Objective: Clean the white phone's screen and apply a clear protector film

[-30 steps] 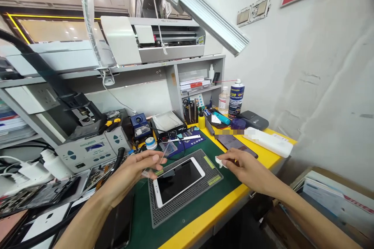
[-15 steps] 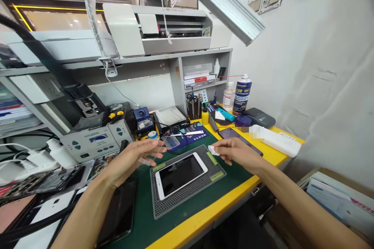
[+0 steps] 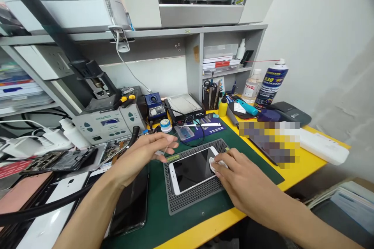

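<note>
A white phone (image 3: 191, 171) with a dark screen lies face up on a grey perforated mat (image 3: 189, 202). My right hand (image 3: 233, 175) is closed around a crumpled white wipe (image 3: 214, 164), which touches the screen near the phone's right end. Left of the phone, my left hand (image 3: 152, 146) is raised with thumb and fingers curved around a thin clear sheet (image 3: 166, 150). Seen nearly edge-on, the sheet is hard to make out; it looks like a glass screen protector.
A larger dark device (image 3: 131, 202) lies left of the mat. Behind stand a blue soldering station (image 3: 154, 105), a round tub (image 3: 166, 125), a yellow bottle (image 3: 223, 107) and a spray can (image 3: 271, 85). Several phone parts (image 3: 61, 161) crowd the left side. The yellow desk edge (image 3: 201, 229) runs along the front.
My right hand has brought the wipe from beyond the phone's right end down onto the screen. The left hand still holds the clear sheet. The camera view has tilted down.
</note>
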A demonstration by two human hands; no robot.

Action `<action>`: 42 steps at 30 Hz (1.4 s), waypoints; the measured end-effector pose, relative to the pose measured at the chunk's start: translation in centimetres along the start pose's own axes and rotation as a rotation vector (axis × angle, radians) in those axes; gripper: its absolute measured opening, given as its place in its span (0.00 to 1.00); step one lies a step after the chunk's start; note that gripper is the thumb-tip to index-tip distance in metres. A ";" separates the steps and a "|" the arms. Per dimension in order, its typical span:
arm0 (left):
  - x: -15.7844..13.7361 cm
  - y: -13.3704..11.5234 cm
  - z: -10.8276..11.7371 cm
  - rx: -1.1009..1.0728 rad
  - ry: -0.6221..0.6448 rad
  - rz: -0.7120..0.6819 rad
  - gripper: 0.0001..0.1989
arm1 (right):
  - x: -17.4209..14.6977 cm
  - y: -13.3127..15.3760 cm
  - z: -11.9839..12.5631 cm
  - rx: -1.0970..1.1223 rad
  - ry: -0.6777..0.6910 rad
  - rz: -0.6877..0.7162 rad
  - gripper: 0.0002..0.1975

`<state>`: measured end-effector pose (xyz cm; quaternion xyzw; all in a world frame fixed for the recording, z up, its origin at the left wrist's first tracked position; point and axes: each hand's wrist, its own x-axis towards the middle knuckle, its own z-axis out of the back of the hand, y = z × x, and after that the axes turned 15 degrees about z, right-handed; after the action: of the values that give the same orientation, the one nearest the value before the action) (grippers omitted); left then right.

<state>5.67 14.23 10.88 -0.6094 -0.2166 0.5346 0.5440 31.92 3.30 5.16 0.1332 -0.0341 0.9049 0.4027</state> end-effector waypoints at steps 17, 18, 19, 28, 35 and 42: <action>-0.4 0.3 -0.4 0.066 0.065 -0.018 0.24 | 1.9 2.6 -2.1 -0.125 -0.048 0.011 0.24; -0.4 0.3 -0.4 0.068 0.063 -0.020 0.24 | 1.6 1.8 -1.8 -0.124 -0.038 -0.017 0.24; -0.4 0.4 -0.4 0.068 0.063 -0.022 0.24 | 1.3 0.9 -1.6 -0.125 -0.039 -0.051 0.25; -0.8 0.1 -0.6 0.036 0.072 -0.033 0.27 | 1.4 -2.7 -0.8 -0.028 0.005 -0.149 0.26; -0.9 0.0 -0.6 -0.028 0.075 -0.042 0.27 | 4.3 2.6 -2.4 0.008 -0.025 -0.059 0.28; -0.7 0.1 -0.4 -0.047 0.083 -0.031 0.29 | 6.4 6.3 -2.6 0.155 -0.063 0.029 0.29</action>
<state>5.76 13.39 11.03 -0.6403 -0.2159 0.4951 0.5463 22.64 4.13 4.68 0.1917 0.0217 0.9060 0.3767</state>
